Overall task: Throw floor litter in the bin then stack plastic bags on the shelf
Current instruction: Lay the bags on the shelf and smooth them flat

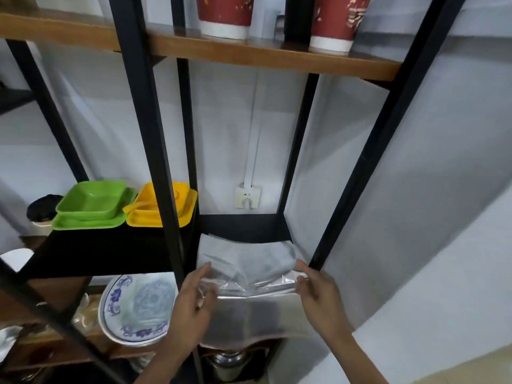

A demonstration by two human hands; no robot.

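Left hand: the left hand (191,306) pinches the left edge of the clear plastic bags (249,275), thumb on top and fingers curled under the film.
Right hand: the right hand (318,293) grips the right edge of the same bags, fingertips (302,266) pressing the crinkled plastic just beside the black upright.
Plastic bags: thin, glossy, see-through sheets, flat and roughly rectangular; the far part lies on the black shelf (243,227), the near part hangs over its front edge and droops between the hands. Creases and shiny folds gather along the line where both hands hold.
Shelf: a dark matte board inside a frame (155,134) of black square metal posts; the bags cover most of it, with a bare strip at the back.
Upper board: a brown wooden plank (249,55) carrying two red and white paper cups (224,15), ribbed and tapered, standing upright and well apart.
Left compartment: green square plastic dishes (91,203) nested one in another, just beside yellow square dishes (163,206) stacked likewise, all smooth and glossy.
Below left: a round white plate (138,306) with blue floral pattern, leaning tilted against the frame.
Wall: pale, smooth, with a white socket (247,199) and a white conduit strip rising from it.
Below the bags: a shiny metal vessel (230,364), partly hidden.
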